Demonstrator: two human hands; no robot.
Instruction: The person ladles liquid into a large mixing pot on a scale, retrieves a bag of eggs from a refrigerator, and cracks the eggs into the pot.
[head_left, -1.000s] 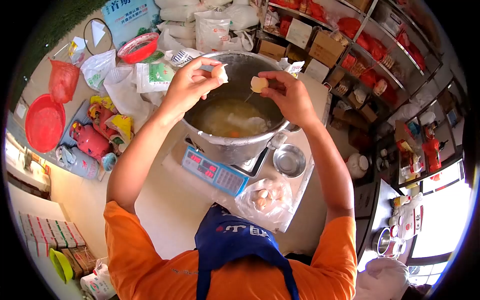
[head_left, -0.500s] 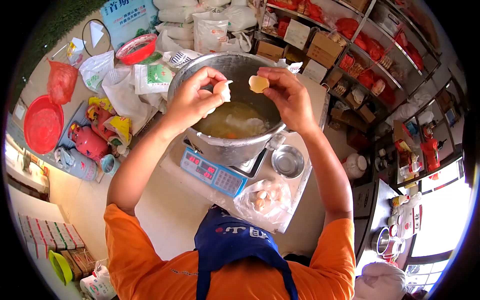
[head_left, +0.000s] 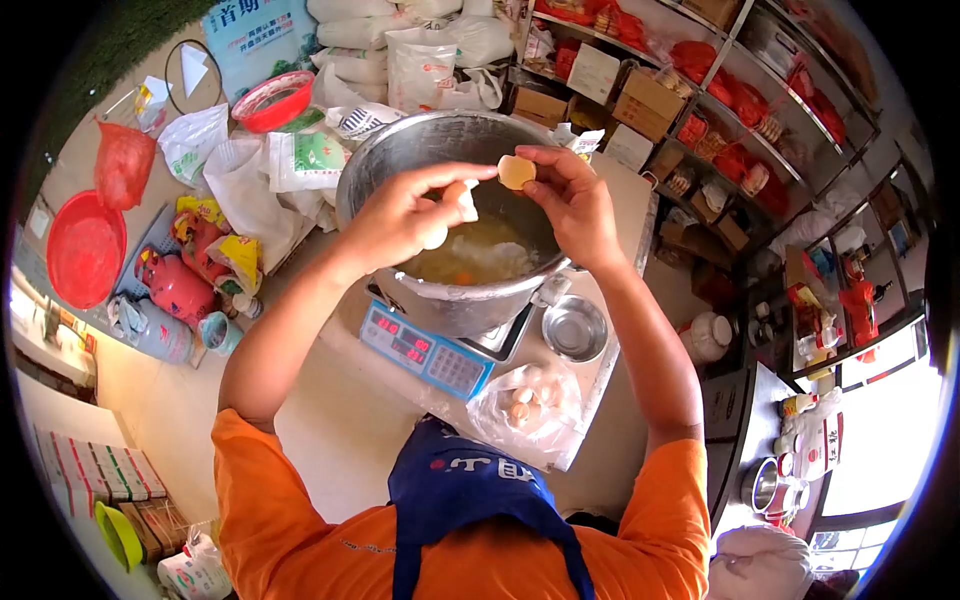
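Note:
Over a large metal pot (head_left: pixel 470 292), my left hand (head_left: pixel 405 218) holds pale eggshell pieces (head_left: pixel 460 198) in curled fingers, its index finger stretched to the edge of the other shell. My right hand (head_left: pixel 578 205) pinches an open half eggshell (head_left: pixel 516 173), hollow side showing. Inside the pot lies cloudy yellowish liquid (head_left: pixel 480 250) with white matter and an orange spot. Beneath the pot is a blue digital scale (head_left: pixel 425 350). A clear plastic bag of eggs (head_left: pixel 527 400) rests on the table near me, beside a small metal bowl (head_left: pixel 575 328).
White sacks (head_left: pixel 350 65) and a red basin (head_left: pixel 272 101) are beyond the pot at the left. Shelves with boxes (head_left: pixel 650 100) and red bags stand at the right. Another red basin (head_left: pixel 87 250) and a pink gas cylinder (head_left: pixel 178 285) are at the far left.
My left index finger has stretched out toward the shell in my right hand. The left hand has turned and shifted slightly down and right; the right hand has barely moved.

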